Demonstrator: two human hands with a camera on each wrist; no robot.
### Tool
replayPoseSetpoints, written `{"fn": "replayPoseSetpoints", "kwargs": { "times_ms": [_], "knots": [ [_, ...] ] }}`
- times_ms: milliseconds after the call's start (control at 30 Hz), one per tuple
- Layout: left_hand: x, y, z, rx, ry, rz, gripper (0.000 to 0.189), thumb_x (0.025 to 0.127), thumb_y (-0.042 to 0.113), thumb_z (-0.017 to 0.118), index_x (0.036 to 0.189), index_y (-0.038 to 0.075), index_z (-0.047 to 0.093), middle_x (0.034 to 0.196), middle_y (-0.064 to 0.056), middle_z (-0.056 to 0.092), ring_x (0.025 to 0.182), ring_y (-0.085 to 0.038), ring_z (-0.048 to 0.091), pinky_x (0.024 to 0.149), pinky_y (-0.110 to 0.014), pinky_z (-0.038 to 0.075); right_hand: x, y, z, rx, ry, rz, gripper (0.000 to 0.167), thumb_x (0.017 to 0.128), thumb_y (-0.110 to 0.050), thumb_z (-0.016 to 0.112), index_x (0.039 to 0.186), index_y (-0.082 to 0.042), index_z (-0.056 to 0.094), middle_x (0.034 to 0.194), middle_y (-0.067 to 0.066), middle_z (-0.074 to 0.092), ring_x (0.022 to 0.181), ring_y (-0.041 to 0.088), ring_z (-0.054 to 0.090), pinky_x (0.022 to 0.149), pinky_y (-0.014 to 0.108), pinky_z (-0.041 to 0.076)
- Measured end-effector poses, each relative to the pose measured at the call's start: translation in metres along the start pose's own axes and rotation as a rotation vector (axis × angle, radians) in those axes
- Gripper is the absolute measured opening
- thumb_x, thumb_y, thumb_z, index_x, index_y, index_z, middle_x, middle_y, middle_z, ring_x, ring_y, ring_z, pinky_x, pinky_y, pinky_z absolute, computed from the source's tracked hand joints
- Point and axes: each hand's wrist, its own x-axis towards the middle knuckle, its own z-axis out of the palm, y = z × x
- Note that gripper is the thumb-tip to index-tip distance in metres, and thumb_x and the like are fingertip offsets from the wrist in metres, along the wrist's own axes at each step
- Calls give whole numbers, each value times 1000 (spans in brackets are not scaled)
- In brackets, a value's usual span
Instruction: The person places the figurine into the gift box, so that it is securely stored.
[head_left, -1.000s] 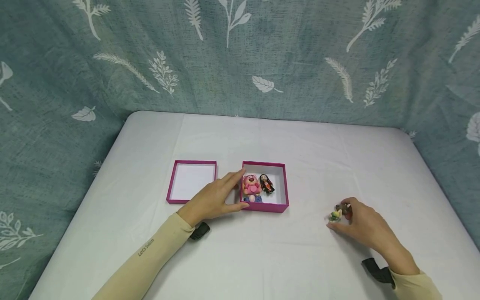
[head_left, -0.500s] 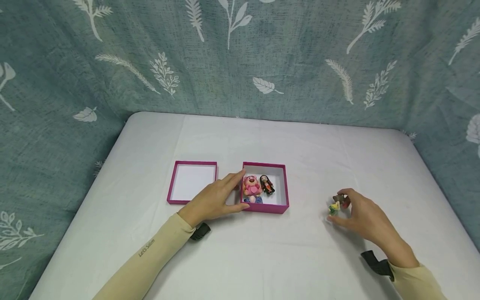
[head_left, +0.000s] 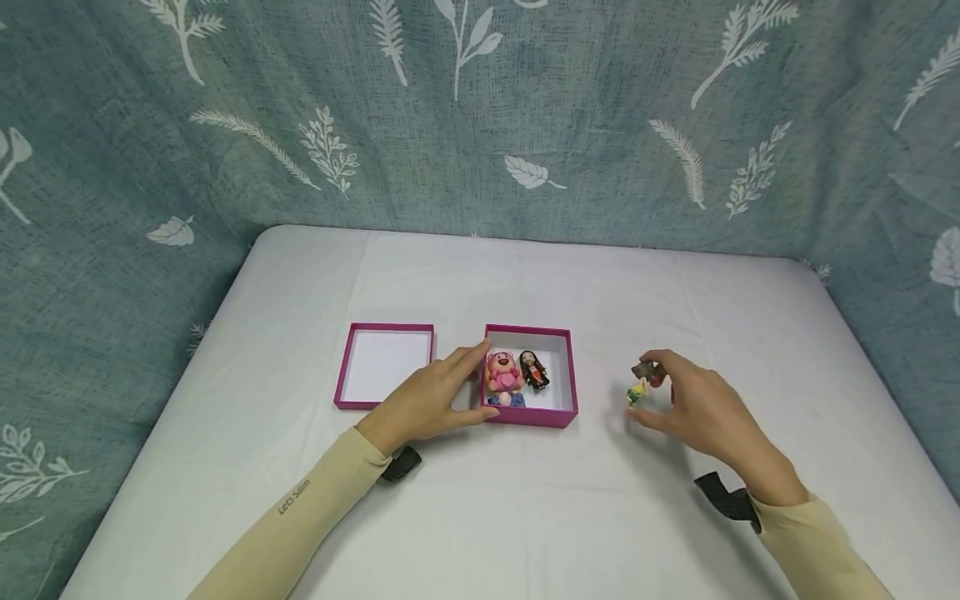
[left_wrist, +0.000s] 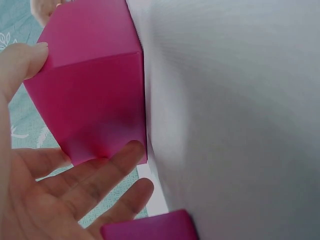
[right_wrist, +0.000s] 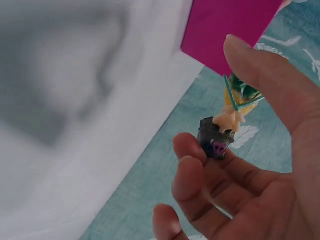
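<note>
My left hand (head_left: 422, 402) holds the left side of an open magenta box (head_left: 534, 418), thumb at the front corner and fingers along its wall. In the left wrist view the box (left_wrist: 95, 105) sits between thumb and fingers. Inside lie a pink bear figurine (head_left: 503, 373), a long-haired doll figurine (head_left: 535, 370) in dark clothes, and a partly hidden blue piece (head_left: 507, 400). To the right of the box, my right hand (head_left: 705, 410) pinches a small yellow-and-green figurine with a dark grey end (right_wrist: 216, 140) between thumb and fingertips, raised over the table.
The magenta-rimmed lid (head_left: 388, 367), white inside, lies left of the box, close to the left hand. A white cloth covers the table (head_left: 562, 517). Behind it hangs a teal curtain (head_left: 465, 167) with white leaf prints.
My right hand has lifted the small figurine and carried it left and away from me, closer to the box. The left hand and box have stayed put.
</note>
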Motion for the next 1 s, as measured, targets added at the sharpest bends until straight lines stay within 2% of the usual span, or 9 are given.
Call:
{"fn": "replayPoseSetpoints", "kwargs": {
  "times_ms": [200,433,500,800,1000],
  "knots": [
    [0,0,0,4,5,5,93,86,51,70,154,6,27,141,-9,51,113,-22,62,100,-38,51,14,-14,-2,28,-7,-79,62,72,-30,87,123,-10,57,96,0,63,64,9,44,53,22,37],
    [0,0,0,2,-3,0,93,86,52,70,155,7,26,142,-9,51,114,-23,61,100,-39,51,31,-30,-1,-2,-14,-134,64,71,-34,87,124,-11,57,97,0,64,64,9,44,66,29,36],
    [0,-1,0,1,-5,-1,93,86,52,69,155,7,26,142,-9,51,114,-24,61,100,-39,51,35,-35,-1,-5,-19,-149,66,71,-34,88,124,-10,57,97,0,65,66,10,45,66,29,37],
    [0,-3,1,8,5,4,93,86,52,69,155,7,27,141,-9,52,111,-22,62,99,-38,52,52,-58,7,6,-49,-201,69,69,-38,88,125,-12,57,99,-3,66,85,15,57,80,39,42],
    [0,-3,2,6,5,3,92,86,52,69,155,7,26,143,-10,51,113,-23,62,100,-38,51,57,-62,16,5,-73,-242,71,69,-39,88,127,-11,58,104,-3,68,95,21,63,86,42,46]
  ]
}}
